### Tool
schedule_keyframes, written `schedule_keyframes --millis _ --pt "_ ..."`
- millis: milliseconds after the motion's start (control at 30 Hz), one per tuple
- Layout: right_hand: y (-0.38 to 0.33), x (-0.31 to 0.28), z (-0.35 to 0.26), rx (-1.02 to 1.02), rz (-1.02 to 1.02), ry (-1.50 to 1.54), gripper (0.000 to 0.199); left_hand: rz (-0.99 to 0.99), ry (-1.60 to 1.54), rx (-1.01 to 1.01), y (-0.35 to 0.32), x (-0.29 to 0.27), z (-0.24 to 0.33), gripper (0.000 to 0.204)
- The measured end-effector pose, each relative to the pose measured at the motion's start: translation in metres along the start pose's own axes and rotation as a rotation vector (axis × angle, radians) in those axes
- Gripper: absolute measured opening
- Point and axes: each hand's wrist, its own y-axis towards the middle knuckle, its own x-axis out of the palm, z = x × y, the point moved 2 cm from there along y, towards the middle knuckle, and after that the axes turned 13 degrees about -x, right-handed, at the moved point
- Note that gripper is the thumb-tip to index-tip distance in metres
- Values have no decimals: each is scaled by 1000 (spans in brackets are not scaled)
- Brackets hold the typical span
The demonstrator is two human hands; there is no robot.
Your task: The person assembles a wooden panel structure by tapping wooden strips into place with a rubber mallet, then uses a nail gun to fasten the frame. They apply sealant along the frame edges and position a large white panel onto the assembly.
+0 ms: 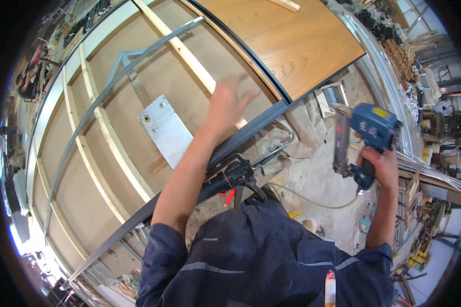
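Note:
My right hand (380, 165) is wrapped round the handle of a blue nail gun (375, 125), held up off to the right of the workbench. A pale air hose (325, 205) runs from the bottom of its handle. Over the large framed panel (182, 79), my left hand (226, 105) is slightly blurred, its fingers apart and nothing in them. Below that hand passes a light wooden slat (184, 51); I cannot tell whether they touch. Left of my forearm, a grey metal plate with holes (166, 130) lies on the panel. A long curved metal strip (93, 105) crosses the slats.
Along the panel's near side runs a dark metal edge (256, 123). Beside it sits a black tool with a hooked metal rod (238, 174). A wood-grain board (297, 41) lies at the far right. Long metal profiles (381, 77) and a bucket (307, 223) are on the floor.

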Motion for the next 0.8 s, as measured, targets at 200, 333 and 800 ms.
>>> schedule_keyframes --millis 200,333,800 --pt "54 40 -8 75 -172 78 35 18 264 32 83 51 -24 94" --pt "73 47 -6 104 -220 -70 32 -36 328 17 100 60 -27 101" --pt "128 120 -25 83 -371 -391 28 -34 200 -48 113 61 -41 111"
